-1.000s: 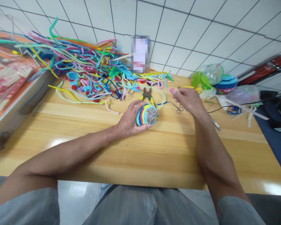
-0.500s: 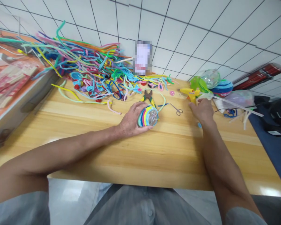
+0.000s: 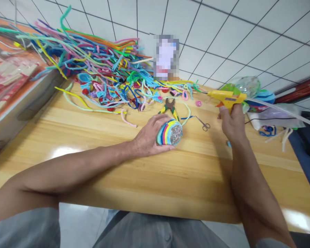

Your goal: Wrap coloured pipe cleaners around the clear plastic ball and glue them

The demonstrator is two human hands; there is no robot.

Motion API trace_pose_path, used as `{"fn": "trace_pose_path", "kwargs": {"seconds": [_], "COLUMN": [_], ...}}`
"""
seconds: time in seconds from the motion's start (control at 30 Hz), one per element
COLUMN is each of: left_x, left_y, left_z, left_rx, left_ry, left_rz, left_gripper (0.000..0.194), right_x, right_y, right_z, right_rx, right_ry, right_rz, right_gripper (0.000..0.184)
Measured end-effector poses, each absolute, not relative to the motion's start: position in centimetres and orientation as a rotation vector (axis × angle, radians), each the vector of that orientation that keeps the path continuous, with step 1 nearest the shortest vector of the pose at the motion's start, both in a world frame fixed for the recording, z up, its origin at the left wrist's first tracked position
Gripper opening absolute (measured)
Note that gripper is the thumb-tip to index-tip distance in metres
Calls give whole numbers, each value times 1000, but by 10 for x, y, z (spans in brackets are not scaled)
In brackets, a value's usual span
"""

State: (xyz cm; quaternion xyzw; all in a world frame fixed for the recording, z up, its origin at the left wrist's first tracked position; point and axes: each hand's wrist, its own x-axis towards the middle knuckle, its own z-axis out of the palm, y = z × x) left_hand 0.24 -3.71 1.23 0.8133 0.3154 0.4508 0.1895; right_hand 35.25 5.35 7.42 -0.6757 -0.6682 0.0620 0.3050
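Observation:
My left hand (image 3: 150,136) is wrapped round a ball (image 3: 169,132) covered in striped pipe cleaners, blue, pink, yellow and green, resting on the wooden table (image 3: 155,179). My right hand (image 3: 231,122) grips the handle of a yellow glue gun (image 3: 226,97) lifted above the table, nozzle pointing left, a clear glue stick jutting from its back. Green-handled pliers (image 3: 169,105) lie just behind the ball. Small scissors (image 3: 203,124) lie between my hands, and a small pink coil (image 3: 198,103) sits farther back.
A big heap of coloured pipe cleaners (image 3: 100,74) fills the table's back left against the tiled wall. Wrapped balls and clear plastic (image 3: 250,88) crowd the back right. An orange shelf with packets (image 3: 7,79) stands at the left.
My right hand let go of the pink coil, moved right, took hold of the yellow glue gun and raised it. My left hand stayed on the ball.

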Motion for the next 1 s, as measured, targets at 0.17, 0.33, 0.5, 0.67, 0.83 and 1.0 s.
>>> {"fn": "trace_pose_path", "kwargs": {"seconds": [0.17, 0.33, 0.5, 0.67, 0.83, 1.0], "left_x": [0, -4, -4, -3, -4, -5], "left_y": [-38, -41, -46, -48, -48, -47], "left_z": [12, 18, 24, 22, 21, 23], "left_rx": [2266, 2274, 2341, 2422, 2443, 2429], "left_ry": [820, 844, 875, 861, 907, 917], "left_rz": [1301, 1238, 1336, 1372, 1338, 1303], "left_gripper": [101, 82, 71, 47, 36, 37], "right_x": [309, 289, 292, 293, 292, 290], "right_y": [22, 8, 13, 17, 17, 16], "right_z": [97, 98, 92, 88, 85, 84], "right_rx": [-1752, -1688, -1694, -1729, -1771, -1731], "right_ry": [-1777, -1776, -1758, -1789, -1790, -1794], "right_rz": [154, 219, 244, 276, 312, 299], "right_gripper": [46, 48, 48, 45, 45, 44]}}
